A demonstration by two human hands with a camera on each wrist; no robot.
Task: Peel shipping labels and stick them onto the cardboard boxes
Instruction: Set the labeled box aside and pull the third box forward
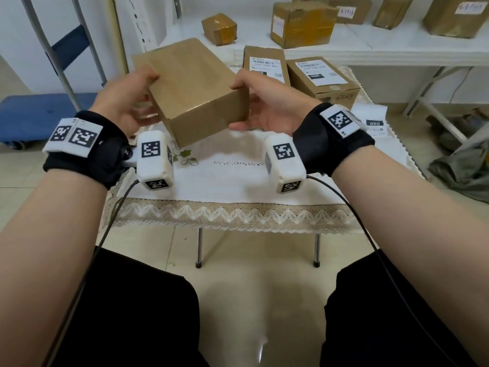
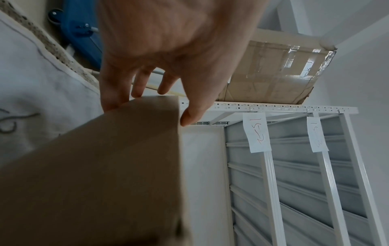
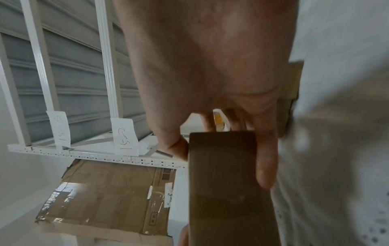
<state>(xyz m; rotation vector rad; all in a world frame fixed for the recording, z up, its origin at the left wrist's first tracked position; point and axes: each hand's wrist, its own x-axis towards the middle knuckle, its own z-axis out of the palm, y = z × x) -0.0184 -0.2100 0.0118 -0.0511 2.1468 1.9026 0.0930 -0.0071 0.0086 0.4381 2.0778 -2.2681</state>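
A plain brown cardboard box (image 1: 193, 86) with no label on its visible faces is held tilted in the air above the small table. My left hand (image 1: 127, 102) grips its left side, thumb on top and fingers underneath. My right hand (image 1: 267, 102) grips the near right corner the same way. The left wrist view shows the box (image 2: 105, 166) with my fingertips (image 2: 113, 103) at its edge. Seen from the right wrist, the box (image 3: 227, 183) sits between thumb and fingers (image 3: 265, 166). A sheet of shipping labels (image 1: 375, 123) lies at the table's right edge.
Two labelled boxes (image 1: 267, 66) (image 1: 321, 78) stand at the table's back right. The white tablecloth (image 1: 238, 178) has a lace hem. Several taped boxes (image 1: 301, 21) sit on a white shelf behind. A blue cart (image 1: 34, 115) stands left; a grey bag (image 1: 465, 165) lies right.
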